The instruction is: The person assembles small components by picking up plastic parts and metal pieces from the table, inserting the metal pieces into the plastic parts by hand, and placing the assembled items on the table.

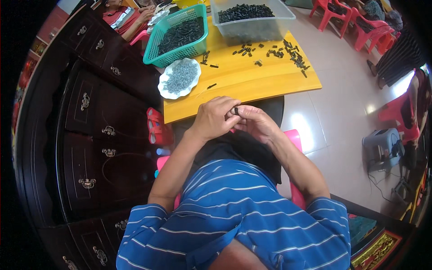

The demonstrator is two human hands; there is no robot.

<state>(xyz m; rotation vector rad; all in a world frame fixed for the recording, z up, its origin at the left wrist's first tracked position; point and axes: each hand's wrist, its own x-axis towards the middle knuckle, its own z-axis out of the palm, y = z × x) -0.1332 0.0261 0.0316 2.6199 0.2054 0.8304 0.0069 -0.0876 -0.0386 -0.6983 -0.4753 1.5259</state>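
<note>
My left hand [213, 118] and my right hand [258, 125] meet just off the near edge of the yellow table [265, 78]. A small black plastic part [236, 110] sits between the fingertips, pinched by my right thumb and fingers. My left fingers are closed against the same part; its lower end is hidden. Closest on the tabletop lies a single black piece [212, 86]. To the left, a white scalloped plate [168, 95] holds many small clear pieces. Loose black parts [294, 57] are scattered along the right side of the table.
A green basket [200, 42] and a translucent bin [252, 32], both full of black parts, stand at the table's far side. Dark drawers [108, 130] line my left. Red chairs [330, 13], a grey stool [382, 141] and other people [123, 20] are around.
</note>
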